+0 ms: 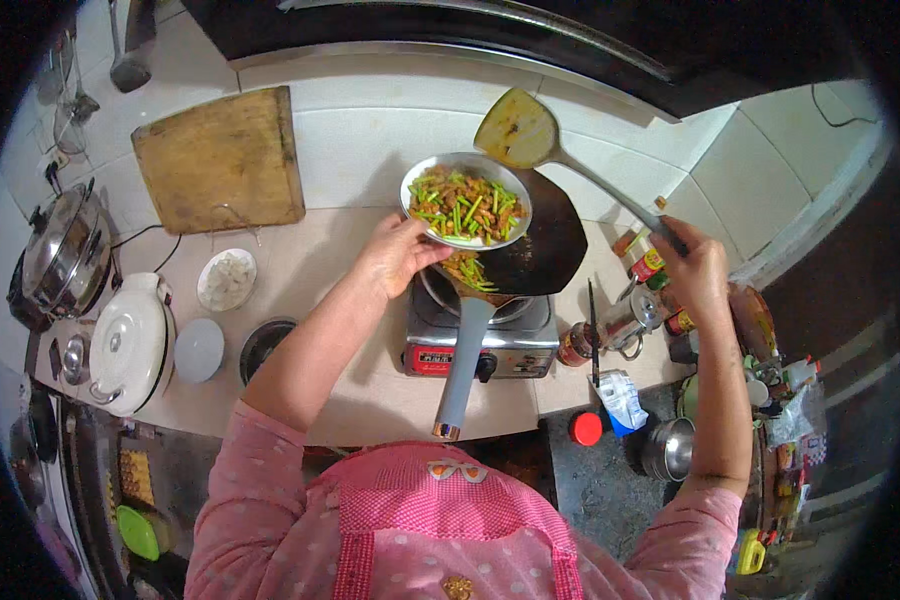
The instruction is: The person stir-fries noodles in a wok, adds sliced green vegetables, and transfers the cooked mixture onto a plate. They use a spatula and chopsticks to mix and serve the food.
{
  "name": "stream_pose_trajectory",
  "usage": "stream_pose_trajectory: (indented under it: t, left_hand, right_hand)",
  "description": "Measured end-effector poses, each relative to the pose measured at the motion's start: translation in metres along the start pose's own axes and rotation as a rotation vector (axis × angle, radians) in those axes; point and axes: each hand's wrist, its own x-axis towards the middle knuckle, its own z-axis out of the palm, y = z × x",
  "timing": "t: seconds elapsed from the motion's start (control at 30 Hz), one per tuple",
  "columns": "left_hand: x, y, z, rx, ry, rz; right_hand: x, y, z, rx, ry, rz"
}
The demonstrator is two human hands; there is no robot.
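My left hand (pixel 399 255) grips the near rim of a round metal plate (pixel 405 169) above the wok. Cooked brown meat pieces with cut green stalks (pixel 465 204) fill that plate. In my right hand (pixel 690 262) is the handle of a wok spatula (pixel 521 131), its oily blade raised beyond the plate's far right edge. Below sits a dark wok (pixel 547 251) with a grey handle (pixel 465 360) towards me. Some of the same food (pixel 472 271) lies in the wok, partly hidden by the plate. Under the wok stands a portable gas stove (pixel 487 345).
A wooden cutting board (pixel 217 161) leans on the tiled wall. At left are a small dish of pale pieces (pixel 226 279), a white lidded pan (pixel 129 345) and a steel pot (pixel 67 251). Sauce bottles (pixel 649 262), a red lid (pixel 586 429) and a steel bowl (pixel 675 448) stand at right.
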Motion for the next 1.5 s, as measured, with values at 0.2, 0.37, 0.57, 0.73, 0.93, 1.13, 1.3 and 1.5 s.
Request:
stream_pose_trajectory:
  t: [0.2,0.37,0.57,0.73,0.93,1.13,1.3,1.5]
  left_hand:
    - [-0.016,0.037,-0.04,0.074,0.096,0.154]
    - [-0.02,0.047,-0.107,0.079,0.235,0.259]
    - [-0.026,0.032,-0.136,0.09,0.327,0.223]
    - [-0.033,0.017,-0.142,0.024,0.301,0.215]
    - [-0.046,0.017,-0.146,0.001,0.29,0.217]
    - [-0.054,0.028,-0.128,0.052,0.303,0.229]
    - [-0.052,0.034,-0.12,0.123,0.316,0.25]
    - [-0.06,0.039,-0.113,0.144,0.35,0.242]
  right_hand:
    - [0.022,0.041,0.02,0.459,-0.251,0.19]
    - [0.024,0.029,0.047,-0.198,-0.268,0.039]
    - [0.053,0.025,0.108,-0.645,-0.172,-0.277]
    - [0.075,-0.016,0.14,-0.601,-0.149,-0.646]
    - [0.105,0.001,0.066,-0.552,-0.458,-0.395]
    - [0.105,0.1,0.102,-0.122,-0.906,0.108]
    - [0.082,0.083,0.178,0.271,-0.818,0.086]
    - [0.085,0.074,0.182,0.231,-0.662,-0.12]
